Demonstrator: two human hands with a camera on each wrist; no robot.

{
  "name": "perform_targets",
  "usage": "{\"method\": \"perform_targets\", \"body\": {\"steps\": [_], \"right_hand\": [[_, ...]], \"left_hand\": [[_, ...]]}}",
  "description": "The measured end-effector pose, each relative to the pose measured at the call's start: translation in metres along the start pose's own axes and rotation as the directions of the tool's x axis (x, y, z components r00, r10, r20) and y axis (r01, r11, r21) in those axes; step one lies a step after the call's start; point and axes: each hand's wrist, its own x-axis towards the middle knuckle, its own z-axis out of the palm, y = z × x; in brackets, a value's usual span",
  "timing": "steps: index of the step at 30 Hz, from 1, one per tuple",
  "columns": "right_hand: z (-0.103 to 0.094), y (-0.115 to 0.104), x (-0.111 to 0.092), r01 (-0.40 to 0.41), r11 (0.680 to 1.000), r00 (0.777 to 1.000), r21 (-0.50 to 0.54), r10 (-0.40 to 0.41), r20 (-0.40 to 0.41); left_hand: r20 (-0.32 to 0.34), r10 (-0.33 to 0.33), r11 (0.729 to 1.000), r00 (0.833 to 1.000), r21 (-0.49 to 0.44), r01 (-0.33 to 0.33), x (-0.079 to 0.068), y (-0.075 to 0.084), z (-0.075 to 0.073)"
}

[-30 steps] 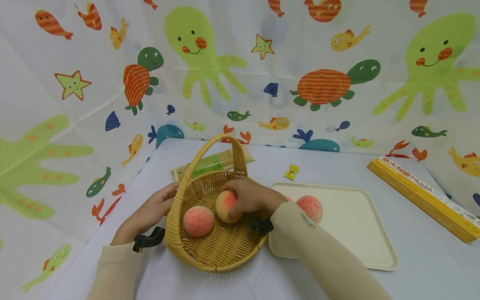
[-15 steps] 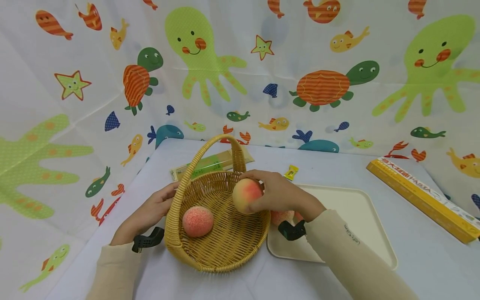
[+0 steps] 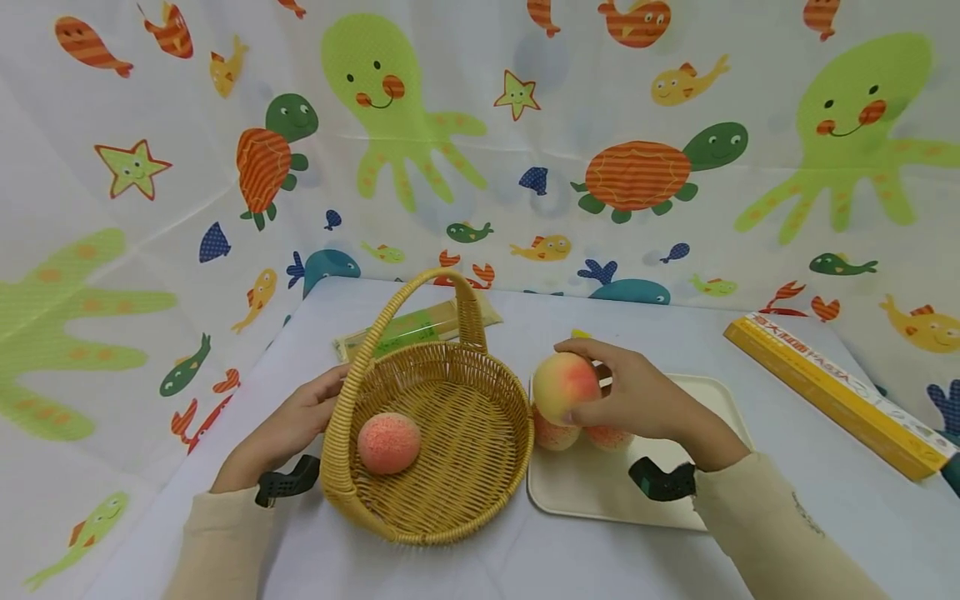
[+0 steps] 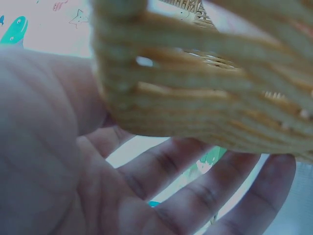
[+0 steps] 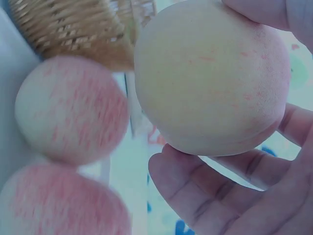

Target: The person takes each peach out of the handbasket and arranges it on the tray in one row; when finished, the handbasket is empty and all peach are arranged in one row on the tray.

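Note:
My right hand [image 3: 648,396] holds a yellow peach [image 3: 557,387] with a red blush, thumb on one side and fingers on the other, above the left part of a cream tray [image 3: 592,493]. Two pinker, speckled peaches lie on that tray beneath it; the right wrist view shows this pair [image 5: 73,110] close beside the held one. Left of the tray stands a round wicker basket [image 3: 468,467] with a tall handle and one pink peach [image 3: 388,443] inside. Against the basket's left side rests my left hand [image 3: 288,429], its fingers extended along the woven wall [image 4: 195,107].
Behind the basket lies a clear packet [image 3: 420,327] with a green label. A small yellow wrapper [image 3: 580,333] peeks out behind my right hand. At the right is a long yellow box [image 3: 832,392]. A sea-animal curtain [image 3: 480,167] stands at the back.
My right hand has lifted the yellow peach out of the basket and carried it right, over the tray. My left hand stays at the basket's side.

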Motion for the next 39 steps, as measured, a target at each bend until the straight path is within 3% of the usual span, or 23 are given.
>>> {"method": "perform_targets", "body": {"steps": [22, 30, 39], "right_hand": [[-0.039, 0.050, -0.057, -0.055, 0.998, 0.987, -0.037, 0.049, -0.155], [-0.047, 0.069, -0.066, -0.077, 0.996, 0.978, -0.053, 0.065, -0.200], [-0.048, 0.086, -0.066, -0.124, 0.991, 0.976, -0.041, 0.115, -0.186]], "left_hand": [[0.001, 0.007, 1.000, 1.000, 0.005, -0.007, -0.002, -0.001, 0.001], [0.002, 0.010, 1.000, 1.000, 0.004, -0.010, -0.001, 0.000, 0.000], [0.006, 0.008, 1.000, 1.000, -0.003, -0.008, -0.001, 0.001, 0.000]]}}
